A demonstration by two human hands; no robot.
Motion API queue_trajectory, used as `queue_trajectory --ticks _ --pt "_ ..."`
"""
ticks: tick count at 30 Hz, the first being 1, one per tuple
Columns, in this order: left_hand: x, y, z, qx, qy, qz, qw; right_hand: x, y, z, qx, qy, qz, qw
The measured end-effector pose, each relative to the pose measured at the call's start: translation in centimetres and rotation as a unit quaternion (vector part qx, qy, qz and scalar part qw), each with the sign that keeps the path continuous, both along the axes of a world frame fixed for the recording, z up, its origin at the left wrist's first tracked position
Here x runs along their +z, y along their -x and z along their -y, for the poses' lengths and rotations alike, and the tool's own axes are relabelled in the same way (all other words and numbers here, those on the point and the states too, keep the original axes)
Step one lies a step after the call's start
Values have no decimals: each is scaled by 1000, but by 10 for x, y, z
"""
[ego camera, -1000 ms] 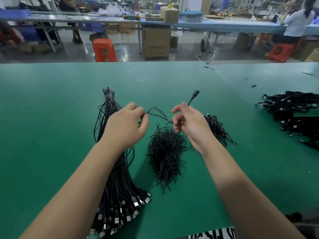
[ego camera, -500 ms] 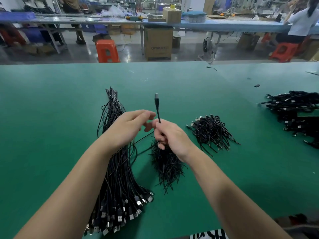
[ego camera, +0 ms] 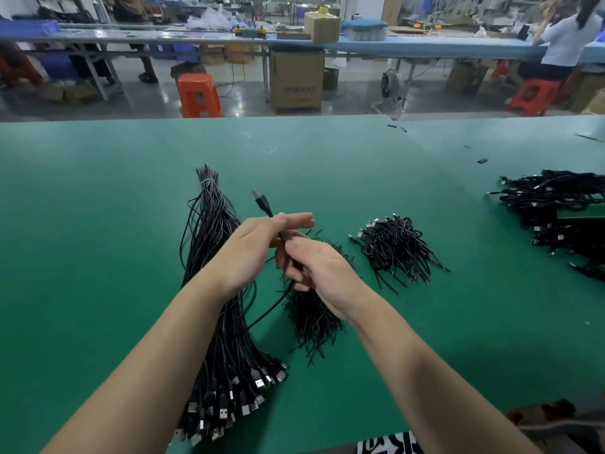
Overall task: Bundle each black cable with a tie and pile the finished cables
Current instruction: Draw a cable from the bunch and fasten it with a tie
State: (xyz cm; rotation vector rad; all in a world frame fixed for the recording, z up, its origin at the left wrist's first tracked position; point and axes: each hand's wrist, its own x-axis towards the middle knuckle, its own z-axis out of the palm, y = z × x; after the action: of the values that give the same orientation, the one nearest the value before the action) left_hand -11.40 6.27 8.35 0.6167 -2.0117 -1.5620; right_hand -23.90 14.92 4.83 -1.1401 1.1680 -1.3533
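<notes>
Black cable point(ego camera: 262, 202) is sticking up with its plug end above the two hands, which are meeting over the green table point(ego camera: 98, 224). The left hand point(ego camera: 253, 253) is lying with fingers nearly straight, the cable passing under the thumb side. The right hand point(ego camera: 316, 270) is curling its fingers round the cable's lower part, and a loose strand is trailing down toward the person. Beneath the hands a heap of ties point(ego camera: 314, 319) is lying just beside a long bunch of loose cables point(ego camera: 222, 322). A small pile of bundled cables point(ego camera: 397, 249) is sitting near on the right; a larger heap point(ego camera: 556, 208) is lying well apart.
</notes>
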Motion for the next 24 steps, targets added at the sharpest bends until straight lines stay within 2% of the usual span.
queue_trajectory --ticks 3,4,6,8,9,10,11,12,13,14,15,17,19,21,24 --pt "-1 7 3 23 -93 -110 989 -7 -6 -6 31 -3 19 999" --pt "2 8 5 22 -163 -169 972 -12 -10 -7 45 -12 46 998" --pt "8 3 14 -5 -304 -268 914 -23 -15 -9 60 -40 143 987" --pt "13 -9 22 -80 -390 -278 874 -34 -17 -11 44 -72 274 958" --pt "15 -14 23 -151 -438 -269 845 -39 -16 -11 32 -85 324 942" --pt "15 -18 24 -230 -486 -250 805 -44 -14 -11 18 -94 356 929" --pt "14 -22 25 -295 -500 -207 787 -47 -12 -11 5 -98 373 923" --pt "13 -24 25 -330 -456 -133 816 -49 -10 -10 -7 -100 380 920" --pt "10 -26 26 -341 -373 -38 862 -50 -7 -9 -17 -103 381 919" --pt "6 -27 26 -335 -292 57 894 -51 -6 -8 -24 -107 380 919" --pt "3 -28 26 -322 -237 140 906 -50 -4 -7 -30 -110 377 919" --pt "-5 -27 22 -280 -184 259 906 -49 0 -5 -46 -109 366 923" --pt "-16 -23 18 -206 -156 326 909 -49 2 -3 -61 -103 332 936" --pt "-22 -18 13 -121 -122 351 920 -47 2 -2 -72 -92 269 956" --pt "-31 -8 9 -21 -100 287 952 -44 -1 -1 -84 -68 203 973"
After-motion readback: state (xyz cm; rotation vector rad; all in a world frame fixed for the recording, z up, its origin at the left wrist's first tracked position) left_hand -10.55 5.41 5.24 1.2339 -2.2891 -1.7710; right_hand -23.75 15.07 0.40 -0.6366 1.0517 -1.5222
